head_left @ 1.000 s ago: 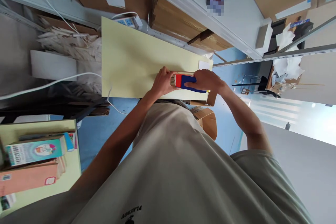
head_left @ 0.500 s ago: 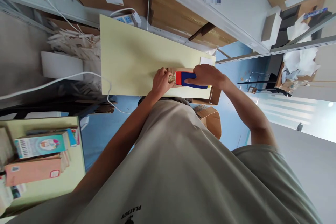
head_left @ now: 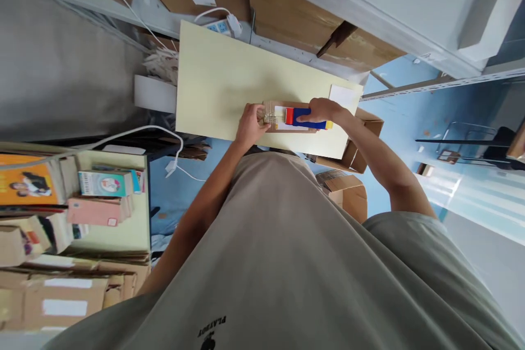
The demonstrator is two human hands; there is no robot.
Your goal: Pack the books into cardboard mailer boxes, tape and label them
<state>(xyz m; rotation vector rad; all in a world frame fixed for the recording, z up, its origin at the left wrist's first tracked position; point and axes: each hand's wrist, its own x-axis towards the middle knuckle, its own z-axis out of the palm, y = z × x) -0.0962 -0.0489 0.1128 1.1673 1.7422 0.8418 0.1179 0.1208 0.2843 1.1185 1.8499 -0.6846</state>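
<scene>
Head view: tape dispenser (head_left: 309, 119) run along a cardboard box (head_left: 289, 116) near the table's (head_left: 213, 76) front edge.
Right hand (head_left: 326, 111) fingers wrap the dispenser; left hand (head_left: 250, 124) fingers pinch the box end. A loosened pinch could let the box slide, skewing the tape.

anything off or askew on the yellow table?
Nothing on the table stands out. The cardboard box lies flat; the left hand holds its end, the right hand grips the tape dispenser on top. Cables and paper scraps clutter the far-left edge.
</scene>
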